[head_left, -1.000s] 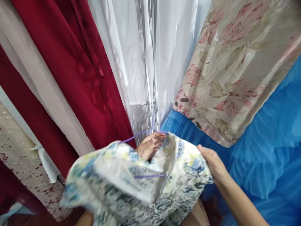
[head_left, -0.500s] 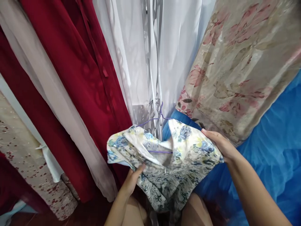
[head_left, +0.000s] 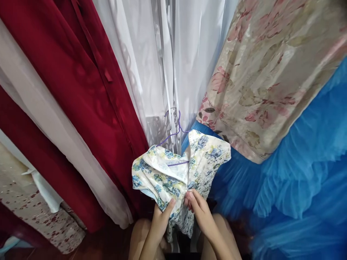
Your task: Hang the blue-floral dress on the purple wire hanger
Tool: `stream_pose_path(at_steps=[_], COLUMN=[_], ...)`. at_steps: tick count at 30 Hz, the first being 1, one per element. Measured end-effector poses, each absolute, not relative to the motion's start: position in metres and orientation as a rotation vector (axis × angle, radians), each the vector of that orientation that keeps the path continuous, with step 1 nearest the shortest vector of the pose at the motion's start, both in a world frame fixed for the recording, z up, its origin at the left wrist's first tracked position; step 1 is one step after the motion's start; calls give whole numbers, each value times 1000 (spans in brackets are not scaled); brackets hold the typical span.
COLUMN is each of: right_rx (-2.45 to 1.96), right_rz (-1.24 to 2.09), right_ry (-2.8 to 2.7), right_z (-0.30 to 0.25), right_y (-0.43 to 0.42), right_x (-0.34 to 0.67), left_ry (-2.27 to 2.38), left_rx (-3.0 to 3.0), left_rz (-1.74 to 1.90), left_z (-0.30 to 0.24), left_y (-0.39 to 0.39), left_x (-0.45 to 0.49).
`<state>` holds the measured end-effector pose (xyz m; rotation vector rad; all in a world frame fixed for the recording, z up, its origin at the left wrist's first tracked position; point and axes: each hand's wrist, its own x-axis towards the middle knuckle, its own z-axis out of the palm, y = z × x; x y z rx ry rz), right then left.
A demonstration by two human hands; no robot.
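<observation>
A small white dress with a blue and yellow flower print (head_left: 173,173) hangs on a thin purple wire hanger (head_left: 176,131) in front of me. My left hand (head_left: 162,213) pinches the cloth at the dress's front, a little below the collar. My right hand (head_left: 196,207) grips the same spot from the right, fingers closed on the fabric. Both hands meet at the middle of the dress. The hanger's hook (head_left: 179,117) points up, close to a silver-white garment behind it.
Hanging clothes crowd all round: dark red dresses (head_left: 81,90) at left, a white sheer gown (head_left: 151,54) in the middle, a beige floral dress (head_left: 271,72) at upper right, blue tulle (head_left: 284,180) at right. A beige speckled cloth (head_left: 18,202) lies low left.
The floral dress has moved away from me and now hangs upright. My right hand left its shoulder and my left hand rose; both now pinch its front centre.
</observation>
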<state>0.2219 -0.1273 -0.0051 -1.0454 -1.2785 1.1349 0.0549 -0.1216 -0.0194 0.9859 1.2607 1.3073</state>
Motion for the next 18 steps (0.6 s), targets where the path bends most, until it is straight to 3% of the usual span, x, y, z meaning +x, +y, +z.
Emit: stream_pose_path(at_steps=[7, 15, 18], right_rx=[-1003, -1015, -953], right_rz=[1259, 1184, 1304], right_ry=[-1124, -846, -617], right_z=[4, 5, -3], right_y=[-105, -115, -120], right_x=[200, 200, 203], left_ry=[1124, 1138, 1172], left_rx=[754, 569, 535], left_rz=[1309, 1399, 1464], left_z=[13, 6, 6], left_y=[-143, -137, -137], left_x=[55, 54, 53])
